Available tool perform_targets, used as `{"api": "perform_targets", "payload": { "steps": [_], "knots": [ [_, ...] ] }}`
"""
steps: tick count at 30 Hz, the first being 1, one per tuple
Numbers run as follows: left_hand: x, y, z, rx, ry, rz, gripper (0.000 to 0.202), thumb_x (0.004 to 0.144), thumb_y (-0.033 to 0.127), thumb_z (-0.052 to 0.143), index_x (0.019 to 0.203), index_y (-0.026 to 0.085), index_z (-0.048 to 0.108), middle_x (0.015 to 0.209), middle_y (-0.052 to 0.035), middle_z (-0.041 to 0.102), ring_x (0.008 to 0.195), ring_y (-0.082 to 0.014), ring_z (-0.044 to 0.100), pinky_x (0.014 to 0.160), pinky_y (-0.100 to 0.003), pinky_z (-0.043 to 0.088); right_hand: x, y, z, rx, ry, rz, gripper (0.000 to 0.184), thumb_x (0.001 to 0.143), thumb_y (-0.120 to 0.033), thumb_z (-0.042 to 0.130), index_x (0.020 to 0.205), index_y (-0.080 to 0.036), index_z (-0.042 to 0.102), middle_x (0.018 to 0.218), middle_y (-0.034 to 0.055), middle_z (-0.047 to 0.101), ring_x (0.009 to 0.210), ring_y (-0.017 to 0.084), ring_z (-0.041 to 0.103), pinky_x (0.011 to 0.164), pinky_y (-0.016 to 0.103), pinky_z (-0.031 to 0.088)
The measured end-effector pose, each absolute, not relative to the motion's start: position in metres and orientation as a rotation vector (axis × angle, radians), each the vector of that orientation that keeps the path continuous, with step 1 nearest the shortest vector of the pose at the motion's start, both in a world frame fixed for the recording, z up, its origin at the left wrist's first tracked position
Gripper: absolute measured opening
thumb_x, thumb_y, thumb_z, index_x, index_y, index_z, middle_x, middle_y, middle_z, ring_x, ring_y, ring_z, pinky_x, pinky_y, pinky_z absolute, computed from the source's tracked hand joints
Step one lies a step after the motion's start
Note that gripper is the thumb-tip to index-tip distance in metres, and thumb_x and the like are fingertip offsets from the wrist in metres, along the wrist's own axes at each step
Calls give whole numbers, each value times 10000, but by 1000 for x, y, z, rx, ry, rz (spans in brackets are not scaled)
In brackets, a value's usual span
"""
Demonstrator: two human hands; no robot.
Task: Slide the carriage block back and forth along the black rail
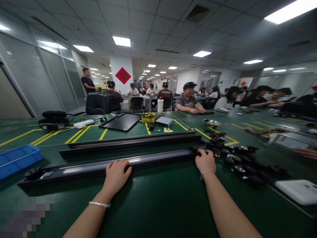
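A long, glossy black rail (153,159) lies across the table in front of me. My left hand (117,175) rests over its middle, fingers curled across the top and thumb along the near side. At the rail's right end, my right hand (206,161) has its fingers closed on a small black end piece (195,149), which is partly hidden by the fingertips. Another dark end piece (34,173) sits at the rail's left end. Behind it lie more long black rails (133,142), roughly parallel. To the right of my right hand, small black parts (237,158) are piled loosely.
A blue tray (19,160) stands at the left. Farther back are a black panel (121,122), a metal box (163,122), a metal bowl (211,123) and a white bottle (160,105). A white device (298,191) lies at right. A co-worker (189,99) sits across the table.
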State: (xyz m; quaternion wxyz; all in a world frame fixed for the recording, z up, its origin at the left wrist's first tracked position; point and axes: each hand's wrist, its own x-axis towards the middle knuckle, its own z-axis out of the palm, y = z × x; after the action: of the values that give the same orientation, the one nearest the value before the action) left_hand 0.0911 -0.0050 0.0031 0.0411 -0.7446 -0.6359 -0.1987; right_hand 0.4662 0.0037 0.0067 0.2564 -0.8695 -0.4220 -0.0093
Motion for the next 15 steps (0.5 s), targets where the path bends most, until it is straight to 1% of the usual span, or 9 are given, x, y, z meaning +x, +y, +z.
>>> {"api": "perform_targets", "payload": {
  "steps": [6,11,15],
  "knots": [
    [91,-5,4,-2285,-1958,-603,259,792,386,390,909,266,587,970,-9,648,950,-195,525,930,-398,252,466,3,8,-2368,-1149,-21,371,757,-256,407,1080,-293,585,1209,68,366,1016,237,470,778,347,425],
    [91,-6,4,-2286,-1966,-604,261,789,388,396,917,267,588,990,-14,645,961,-196,521,933,-393,251,466,3,9,-2381,-1150,-2,366,759,-262,403,1076,-299,584,1228,63,359,1034,247,464,784,359,425],
    [92,-6,3,-2276,-1946,-602,260,793,378,394,918,260,588,981,-9,648,950,-189,525,927,-385,257,467,4,6,-2365,-1142,-37,367,753,-254,409,1069,-290,591,1225,66,364,1022,235,471,814,354,419]
  ]
}}
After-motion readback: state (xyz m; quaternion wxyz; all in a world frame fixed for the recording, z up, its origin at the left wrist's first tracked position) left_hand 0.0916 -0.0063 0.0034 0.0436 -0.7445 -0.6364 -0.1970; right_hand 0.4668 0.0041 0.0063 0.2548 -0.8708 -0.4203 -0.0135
